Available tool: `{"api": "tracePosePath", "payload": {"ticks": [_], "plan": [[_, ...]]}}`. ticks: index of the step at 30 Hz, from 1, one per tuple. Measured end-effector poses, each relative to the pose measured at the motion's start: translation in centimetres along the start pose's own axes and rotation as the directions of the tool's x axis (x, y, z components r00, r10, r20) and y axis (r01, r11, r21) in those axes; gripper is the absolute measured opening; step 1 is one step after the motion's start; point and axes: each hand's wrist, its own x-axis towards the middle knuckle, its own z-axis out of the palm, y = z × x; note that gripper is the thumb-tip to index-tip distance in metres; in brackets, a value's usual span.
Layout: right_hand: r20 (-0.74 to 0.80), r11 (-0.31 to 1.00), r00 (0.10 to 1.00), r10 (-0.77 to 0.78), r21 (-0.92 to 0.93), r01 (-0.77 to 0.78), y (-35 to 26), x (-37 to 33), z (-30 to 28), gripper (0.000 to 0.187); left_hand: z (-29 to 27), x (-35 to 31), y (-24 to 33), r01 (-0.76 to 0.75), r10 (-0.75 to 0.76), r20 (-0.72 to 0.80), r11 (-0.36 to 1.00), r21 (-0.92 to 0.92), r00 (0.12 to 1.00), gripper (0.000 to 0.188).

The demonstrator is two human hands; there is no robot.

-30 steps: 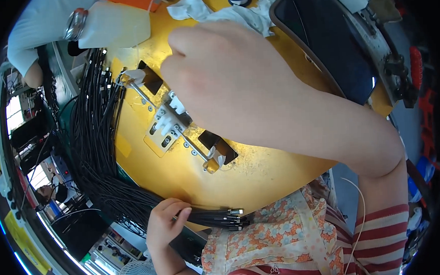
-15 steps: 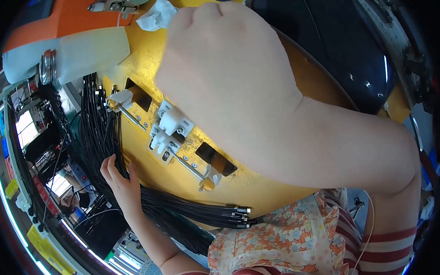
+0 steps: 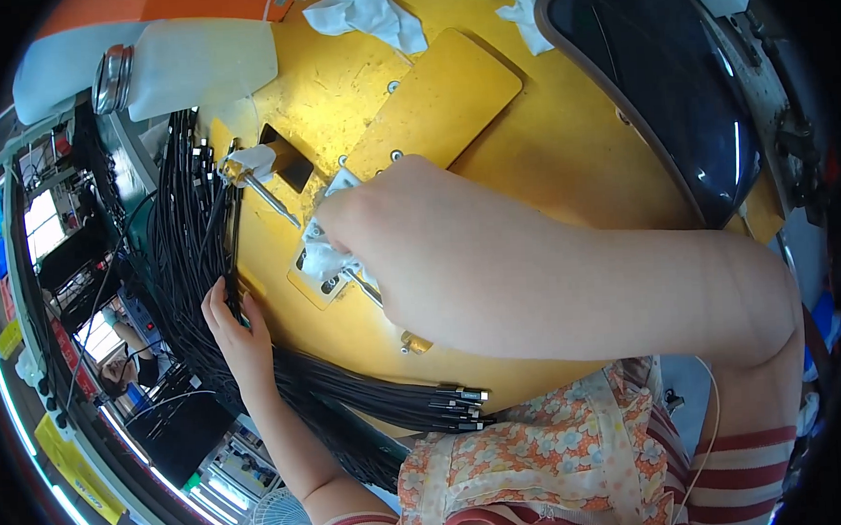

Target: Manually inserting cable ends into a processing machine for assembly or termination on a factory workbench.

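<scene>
My left hand [image 3: 241,343] rests at the edge of a bundle of black cables [image 3: 180,235], fingers slightly bent and thumb apart, touching the cables without visibly gripping one. Over a small fixture with white blocks [image 3: 325,260] on the yellow table [image 3: 567,181], my right hand [image 3: 381,213] is curled closed. Its fingertips, and whatever they hold, are hidden behind the back of the hand. Metal rods with wrapped ends flank the fixture; the far toggle rod [image 3: 269,200] shows whole, while my right hand partly covers the near one [image 3: 363,288].
More black cables with metal plug ends [image 3: 460,411] lie along the near table edge. A yellow plate [image 3: 441,97] sits beyond the fixture. White crumpled cloths [image 3: 365,16], a translucent jar [image 3: 201,66] and a dark glossy panel [image 3: 656,74] stand farther back.
My right hand has dropped and moved nearer to the fixture, now covering part of its white blocks and uncovering the yellow plate. My left hand stays by the cables. The view has shifted slightly.
</scene>
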Motion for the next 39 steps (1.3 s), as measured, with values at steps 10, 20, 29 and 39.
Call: {"api": "tracePosePath", "payload": {"ticks": [10,20,29,39], "plan": [[-0.005,0.993,0.994,0.109,0.036,-0.109,0.6,0.4,1.2,0.009,0.6,-0.3,0.3,-0.018,0.019,-0.030,0.999,0.039,0.999,0.037],[-0.049,0.978,0.995,-0.086,-0.195,0.075,-0.9,0.0,-0.6,0.014,0.4,0.2,0.5,0.014,-0.014,-0.044,1.000,0.001,0.999,0.040],[-0.306,0.377,0.859,-0.411,-0.915,-0.145,-0.5,0.6,-3.7,0.015,-0.2,2.6,1.5,-0.107,0.121,-0.141,0.989,0.097,0.983,0.036],[-0.337,0.328,0.831,-0.443,-0.923,-0.200,-0.3,0.9,-4.0,0.027,0.2,2.6,0.2,0.026,-0.030,-0.237,0.999,-0.020,0.971,0.049]]}}
